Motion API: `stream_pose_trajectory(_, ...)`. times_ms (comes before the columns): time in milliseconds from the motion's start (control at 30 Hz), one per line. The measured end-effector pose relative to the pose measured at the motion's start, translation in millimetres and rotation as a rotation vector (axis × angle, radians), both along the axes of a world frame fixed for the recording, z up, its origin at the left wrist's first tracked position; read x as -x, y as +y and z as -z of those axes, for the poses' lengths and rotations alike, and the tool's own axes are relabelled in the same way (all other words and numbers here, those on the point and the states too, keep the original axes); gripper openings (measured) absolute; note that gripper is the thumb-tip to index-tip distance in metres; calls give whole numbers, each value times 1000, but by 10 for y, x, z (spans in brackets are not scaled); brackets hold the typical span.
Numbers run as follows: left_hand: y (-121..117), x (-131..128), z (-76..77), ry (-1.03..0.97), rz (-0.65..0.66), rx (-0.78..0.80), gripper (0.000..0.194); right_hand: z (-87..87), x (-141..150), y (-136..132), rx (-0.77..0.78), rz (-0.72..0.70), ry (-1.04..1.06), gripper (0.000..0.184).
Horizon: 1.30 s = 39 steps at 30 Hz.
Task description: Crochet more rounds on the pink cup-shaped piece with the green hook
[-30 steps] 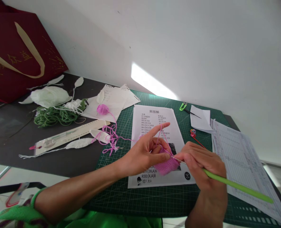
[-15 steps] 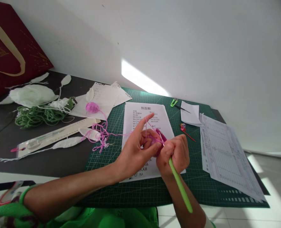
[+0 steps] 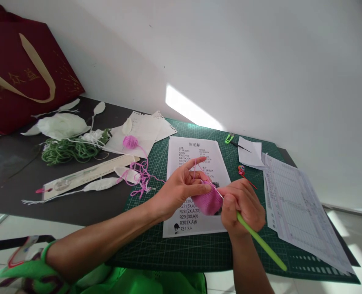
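Note:
My left hand (image 3: 181,185) pinches the upper edge of a pink crochet piece (image 3: 207,202), and its raised index finger carries a strand of pink yarn. In my right hand (image 3: 243,206) is a crochet hook (image 3: 262,243) with a light green handle, its metal shaft reaching the edge of the piece by my left thumb. From the left hand the yarn runs to a loose pink tangle (image 3: 142,175) and a small pink yarn ball (image 3: 130,142). Beneath both hands lies a printed pattern sheet (image 3: 174,226), partly covered by them.
A green cutting mat (image 3: 156,253) covers much of the dark table. White yarn (image 3: 63,125), green yarn (image 3: 73,151) and a ruler (image 3: 89,173) are at left, near a red bag (image 3: 30,53). Green snips (image 3: 229,138), stitch markers (image 3: 241,170) and written sheets (image 3: 300,208) lie right.
My right hand has moved right, away from the left, with the hook now lying flatter. More of the pink piece shows below my left thumb. The whole view has shifted slightly.

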<state>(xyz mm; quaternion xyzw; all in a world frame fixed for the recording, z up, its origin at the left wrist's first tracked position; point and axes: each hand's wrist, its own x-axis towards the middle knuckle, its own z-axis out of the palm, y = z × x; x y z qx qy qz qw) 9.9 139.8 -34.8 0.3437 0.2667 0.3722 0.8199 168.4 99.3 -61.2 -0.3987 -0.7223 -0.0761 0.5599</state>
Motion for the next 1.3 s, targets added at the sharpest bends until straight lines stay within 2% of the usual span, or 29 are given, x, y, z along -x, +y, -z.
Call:
stream_pose_trajectory(233, 21, 16, 28, 53, 11, -54, 88, -51, -44, -35, 92, -55, 152, 31)
stream_pose_trajectory(467, 19, -10, 47, 56, 55, -76, 81, -59, -39, -44, 215, -103, 286, 28)
stream_pose_trajectory(733, 9, -28, 74, -29, 152, 15, 75, -66, -34, -21, 102, -2, 106, 24)
stream_pose_trajectory(833, 7, -31, 81, -31, 169, 26, 75, -69, -34, -18, 152, 29, 83, 22)
stream_pose_trajectory(1000, -10, -49, 61, 16, 125, -58, 77, -33, 1, -30, 236, 36, 191, 28)
stream_pose_trajectory(1300, -59, -94, -6, 87, 44, -177, 80, 7, 96, -5, 162, 66, 237, 33)
